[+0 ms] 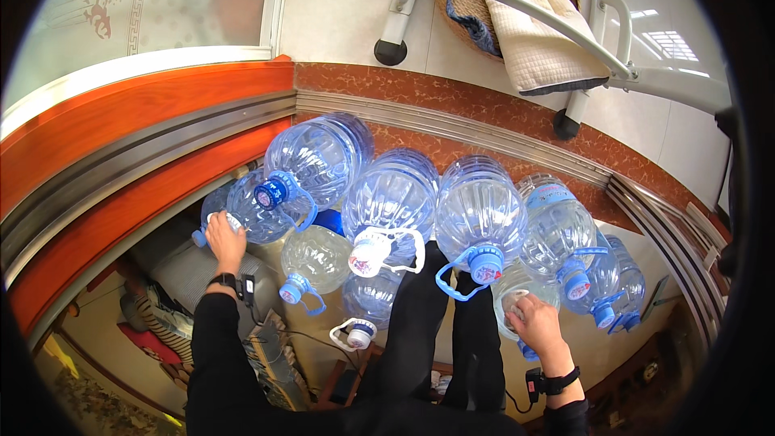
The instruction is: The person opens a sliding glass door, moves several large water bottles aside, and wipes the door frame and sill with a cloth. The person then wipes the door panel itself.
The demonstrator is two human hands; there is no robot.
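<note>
My left hand (226,243) has its fingers around the white cap of a clear blue plastic water bottle (259,209) at the left end of a cluster. At the right, my right hand (536,322) grips the pale cap (514,300) of a clear bottle (540,283), partly hidden under others. Between my hands lie a large bottle with a dark blue cap (272,192), one with a white cap and handle (366,255), and one with a light blue cap (485,263). Lower down are a clear bottle (316,254) and another with a white handle (370,303).
More blue-capped bottles (560,236) lie at the right. Metal sliding-door tracks (448,130) and an orange-red wooden frame (145,88) border the cluster. Beyond stand a white metal frame (396,27) and a woven basket (469,9) with a quilted cushion (539,42). My legs (418,321) reach among the bottles.
</note>
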